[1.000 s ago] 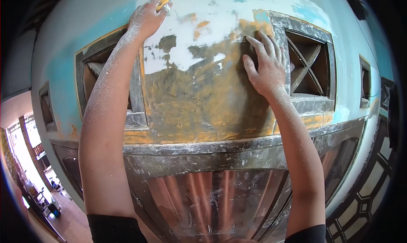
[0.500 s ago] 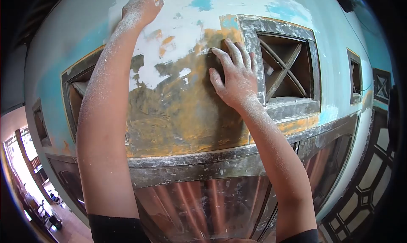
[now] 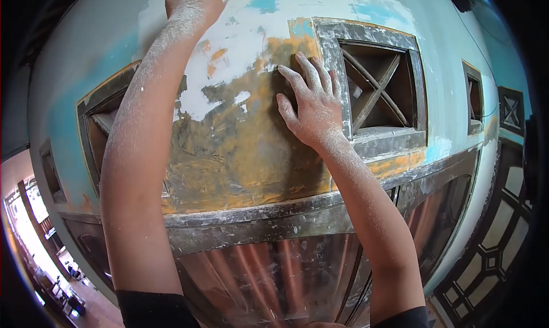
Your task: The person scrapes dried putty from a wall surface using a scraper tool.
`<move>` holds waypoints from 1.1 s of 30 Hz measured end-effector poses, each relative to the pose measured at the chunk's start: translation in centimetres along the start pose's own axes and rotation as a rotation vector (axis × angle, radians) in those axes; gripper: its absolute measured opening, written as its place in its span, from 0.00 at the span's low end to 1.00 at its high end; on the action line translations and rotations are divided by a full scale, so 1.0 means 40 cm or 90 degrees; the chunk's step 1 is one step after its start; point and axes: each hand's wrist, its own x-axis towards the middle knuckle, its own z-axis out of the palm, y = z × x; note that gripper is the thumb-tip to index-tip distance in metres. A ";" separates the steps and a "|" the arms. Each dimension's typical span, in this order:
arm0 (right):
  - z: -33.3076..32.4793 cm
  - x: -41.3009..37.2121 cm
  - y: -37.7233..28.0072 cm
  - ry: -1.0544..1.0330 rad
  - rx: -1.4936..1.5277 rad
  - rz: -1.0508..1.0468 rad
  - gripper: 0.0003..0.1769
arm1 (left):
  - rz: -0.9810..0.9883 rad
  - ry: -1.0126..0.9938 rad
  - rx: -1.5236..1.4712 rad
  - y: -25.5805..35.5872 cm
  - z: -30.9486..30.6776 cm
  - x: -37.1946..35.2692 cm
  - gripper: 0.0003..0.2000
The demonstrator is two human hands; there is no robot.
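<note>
My left hand, coated in white dust, is raised to the wall at the top edge of the view. Its fingers are curled and partly cut off. The small yellow piece in its grip, which looks like folded sandpaper, showed a moment ago and is hidden now. My right hand lies with fingers spread on the brown-and-orange patch of the wall, just left of the framed vent. It holds nothing, and dust covers its back and wrist. White filler and turquoise paint show around the patch.
Below the patch runs a scuffed wooden beam above glass panes with reddish curtains. A second vent frame is partly behind my left arm. A dark panelled door stands at right, and a bright opening is at left.
My left hand has shifted slightly right against the wall, and its yellow piece has gone out of sight. My right hand stays on the same spot while the view shifts a little.
</note>
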 end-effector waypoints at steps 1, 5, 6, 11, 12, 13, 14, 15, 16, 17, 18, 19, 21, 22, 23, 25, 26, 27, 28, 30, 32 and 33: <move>0.000 -0.001 -0.001 -0.001 -0.001 0.000 0.31 | -0.017 -0.022 0.028 0.009 0.002 -0.001 0.18; -0.012 0.002 -0.006 -0.005 -0.001 0.000 0.31 | -0.012 0.022 0.031 -0.003 0.012 -0.005 0.18; -0.011 0.002 -0.005 -0.003 0.000 -0.002 0.31 | -0.019 -0.006 0.027 -0.002 0.009 0.005 0.18; -0.006 -0.001 -0.002 -0.004 -0.011 0.006 0.30 | 0.001 -0.039 0.046 0.024 -0.011 0.012 0.18; -0.004 -0.003 -0.003 -0.001 -0.016 0.004 0.30 | 0.002 -0.044 0.058 0.022 -0.013 0.004 0.18; -0.005 -0.004 -0.005 -0.003 -0.015 0.004 0.30 | 0.002 -0.046 0.059 0.012 -0.013 0.002 0.18; -0.009 -0.002 -0.004 -0.003 -0.016 0.003 0.30 | -0.003 -0.039 0.042 -0.004 -0.009 0.007 0.18; -0.011 -0.002 -0.006 -0.005 -0.015 0.002 0.31 | -0.008 -0.034 0.026 -0.017 -0.002 0.008 0.18; -0.011 -0.003 -0.006 -0.005 -0.020 0.001 0.31 | -0.009 -0.037 0.026 -0.021 0.000 0.004 0.18; -0.011 -0.007 -0.007 -0.007 -0.020 0.001 0.31 | 0.000 -0.034 0.038 -0.021 0.002 0.000 0.18; -0.010 -0.008 -0.007 -0.011 -0.018 0.004 0.31 | 0.010 -0.029 0.049 -0.021 0.001 0.001 0.17; -0.009 -0.003 -0.006 -0.011 -0.017 0.006 0.31 | 0.009 -0.025 0.049 -0.020 -0.010 0.001 0.17; -0.006 -0.006 -0.007 -0.015 -0.026 0.007 0.31 | 0.034 -0.024 0.055 -0.020 -0.030 -0.006 0.18; -0.006 -0.005 -0.007 -0.018 -0.033 0.012 0.31 | 0.034 -0.019 0.055 -0.022 -0.027 0.000 0.18; -0.007 -0.006 -0.008 -0.016 -0.033 0.010 0.31 | 0.039 0.016 0.041 -0.026 -0.020 0.000 0.17; -0.009 -0.005 -0.007 -0.027 -0.035 0.011 0.31 | 0.044 0.053 0.029 -0.032 -0.022 0.011 0.16; -0.011 -0.010 -0.008 -0.031 -0.036 0.012 0.31 | 0.011 -0.047 0.011 -0.025 -0.023 0.012 0.18; -0.012 -0.008 -0.007 -0.033 -0.039 0.010 0.31 | -0.024 -0.144 -0.006 -0.023 -0.026 0.014 0.22; -0.012 -0.004 -0.007 -0.032 -0.040 0.010 0.31 | -0.024 -0.143 -0.006 -0.022 -0.029 0.002 0.22; -0.016 -0.001 -0.007 -0.034 -0.036 0.013 0.31 | 0.058 -0.055 0.017 -0.018 -0.028 -0.055 0.23; -0.018 -0.006 -0.012 -0.038 -0.030 0.015 0.31 | 0.052 -0.088 -0.010 -0.016 -0.015 -0.112 0.25; -0.017 -0.007 -0.009 -0.034 -0.030 0.019 0.31 | 0.041 -0.117 -0.039 -0.018 -0.010 -0.140 0.28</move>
